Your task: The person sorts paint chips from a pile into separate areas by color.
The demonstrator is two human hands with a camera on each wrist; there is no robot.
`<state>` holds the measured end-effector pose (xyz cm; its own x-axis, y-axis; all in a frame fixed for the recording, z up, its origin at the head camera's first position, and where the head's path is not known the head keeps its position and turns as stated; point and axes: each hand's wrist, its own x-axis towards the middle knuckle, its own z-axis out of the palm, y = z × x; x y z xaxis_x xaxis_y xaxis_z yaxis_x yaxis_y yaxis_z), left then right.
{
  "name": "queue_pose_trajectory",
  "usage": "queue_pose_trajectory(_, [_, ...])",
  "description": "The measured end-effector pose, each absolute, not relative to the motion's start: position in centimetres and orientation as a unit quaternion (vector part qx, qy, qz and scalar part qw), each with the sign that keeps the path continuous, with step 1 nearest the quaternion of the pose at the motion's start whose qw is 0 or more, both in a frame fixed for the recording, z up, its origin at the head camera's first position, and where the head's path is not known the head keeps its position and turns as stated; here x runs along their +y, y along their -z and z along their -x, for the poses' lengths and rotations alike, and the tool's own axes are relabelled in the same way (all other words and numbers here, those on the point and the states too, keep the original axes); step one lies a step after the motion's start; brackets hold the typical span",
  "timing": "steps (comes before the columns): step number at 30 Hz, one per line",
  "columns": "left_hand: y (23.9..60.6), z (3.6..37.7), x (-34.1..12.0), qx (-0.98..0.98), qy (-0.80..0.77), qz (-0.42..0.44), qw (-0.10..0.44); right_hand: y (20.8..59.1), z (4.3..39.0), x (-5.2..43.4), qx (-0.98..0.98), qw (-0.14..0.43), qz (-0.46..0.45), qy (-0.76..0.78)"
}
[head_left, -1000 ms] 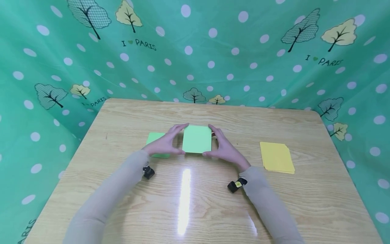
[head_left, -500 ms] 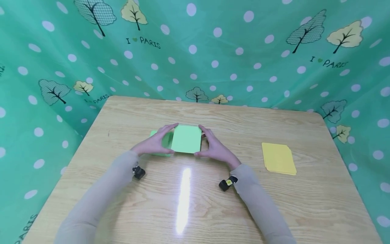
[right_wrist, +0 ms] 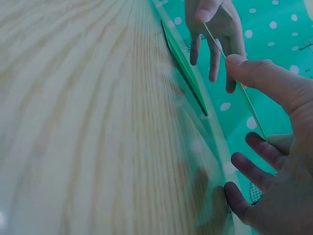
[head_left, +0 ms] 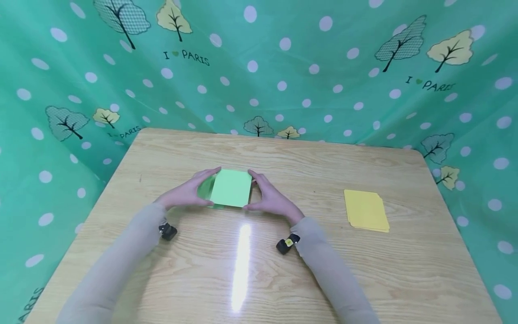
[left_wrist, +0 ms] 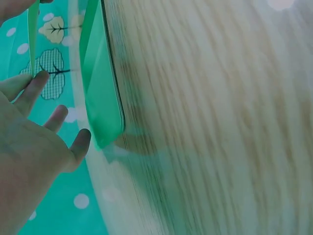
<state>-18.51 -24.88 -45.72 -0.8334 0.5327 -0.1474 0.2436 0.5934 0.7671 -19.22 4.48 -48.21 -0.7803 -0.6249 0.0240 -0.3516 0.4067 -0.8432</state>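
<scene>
A light green square sheet [head_left: 231, 188] is held up level between both hands, apart from the table. My left hand [head_left: 187, 191] grips its left edge, thumb near the front corner and a finger at the back corner. On the opposite edge, my right hand [head_left: 270, 198] holds the two right corners the same way. Beneath the sheet lies a green square stack [left_wrist: 102, 98], mostly hidden from the head view. In the right wrist view the sheet appears edge-on as a thin line above the green stack [right_wrist: 188, 73].
A stack of yellow square sheets [head_left: 366, 210], slightly misaligned, lies on the right side of the wooden table [head_left: 307, 166]. A green dotted curtain [head_left: 259, 81] hangs behind the table and along its sides. A bright light reflection crosses the table front.
Both hands have carried the light green sheet leftward, from beside the green stack to over it. The yellow stack stays in place; the head view shifts slightly.
</scene>
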Motion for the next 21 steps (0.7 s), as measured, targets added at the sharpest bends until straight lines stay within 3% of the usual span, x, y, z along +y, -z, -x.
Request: queue_pose_trajectory(21, [45.9,17.2,-27.7,0.883,-0.383,-0.198,0.185,48.3,19.0,1.4,0.861,0.143,0.289,0.393])
